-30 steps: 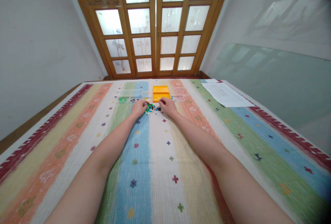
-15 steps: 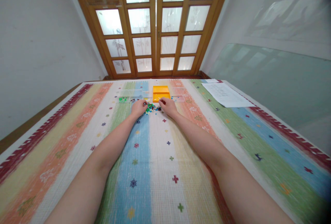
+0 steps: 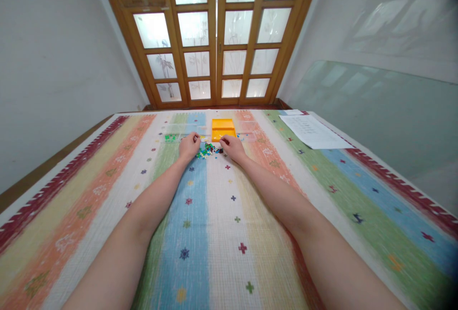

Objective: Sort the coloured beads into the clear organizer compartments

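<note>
A loose pile of tiny coloured pieces, green, blue, white, yellow and dark, lies on the tablecloth between my hands. My left hand is pinched at the near side of a clear plastic box, which has green pieces in its left part. Anything in that pinch is too small to make out. Close to the pile's right end, my right hand has its fingers pressed together in front of an open yellow box. What it holds, if anything, is hidden.
Right of the yellow box is another clear box with a few blue pieces. A printed paper sheet lies at the back right. The striped tablecloth covers the table. Wooden glazed doors stand behind it.
My left hand has moved from the pile's left edge up and a little left, to the clear box. My right hand stays where it was.
</note>
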The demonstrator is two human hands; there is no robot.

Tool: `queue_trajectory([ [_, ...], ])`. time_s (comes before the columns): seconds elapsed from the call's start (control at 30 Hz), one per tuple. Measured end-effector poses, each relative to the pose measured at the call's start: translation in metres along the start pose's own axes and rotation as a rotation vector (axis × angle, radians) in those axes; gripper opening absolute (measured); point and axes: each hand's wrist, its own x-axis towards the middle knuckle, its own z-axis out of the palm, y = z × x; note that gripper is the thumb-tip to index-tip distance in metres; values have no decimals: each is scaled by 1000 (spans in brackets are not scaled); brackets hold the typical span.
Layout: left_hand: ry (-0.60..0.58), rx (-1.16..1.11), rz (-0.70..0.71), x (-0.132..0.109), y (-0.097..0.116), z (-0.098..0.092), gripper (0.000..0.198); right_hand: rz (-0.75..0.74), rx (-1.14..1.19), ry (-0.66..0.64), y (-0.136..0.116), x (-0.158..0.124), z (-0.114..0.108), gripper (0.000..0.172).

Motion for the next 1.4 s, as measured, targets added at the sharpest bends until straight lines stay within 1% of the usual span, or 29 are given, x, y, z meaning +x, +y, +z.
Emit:
queue_trajectory([
  [0.07, 78, -76, -53, 5, -5, -5, 20, 3, -3, -7, 0, 0, 0, 17],
  [0.13, 171, -162, -118, 12, -14, -10, 21, 5, -4, -11, 0, 0, 0, 18],
  [0.27, 361, -294, -248, 25, -42, -19, 23, -9, 6, -10, 1, 0, 0, 18],
  [0.33, 427, -345, -321, 30, -55, -21, 26, -6, 3, -9, 1, -1, 1, 18],
  [0.47, 473, -450, -441, 35, -74, -21, 31, 3, -2, -15, 0, -1, 0, 18],
  [0.6, 486, -496, -466, 38, -82, -18, 33, 2, -3, -18, -1, -1, -1, 18],
  [0.83, 461, -506, -481, 39, -81, -16, 39, 12, 9, -29, -1, -1, -1, 18],
  [1.0, 448, -472, -440, 34, -74, -20, 46, 12, 8, -24, 0, -1, 0, 19],
  [1.1, 416, -409, -407, 30, -66, -24, 43, 6, 7, -19, 0, -1, 0, 18],
  [1.2, 378, -338, -302, 26, -55, -26, 33, 0, 4, -16, 0, -1, 0, 19],
  [1.27, 322, -304, -213, 24, -47, -26, 29, 1, 1, -19, 0, -1, 0, 20],
  [1.3, 275, -292, -171, 22, -43, -26, 28, 3, 1, -20, 0, -1, 0, 19],
  [1.4, 67, -261, -33, 17, -32, -23, 28, 4, 12, -16, -2, -1, -1, 17],
])
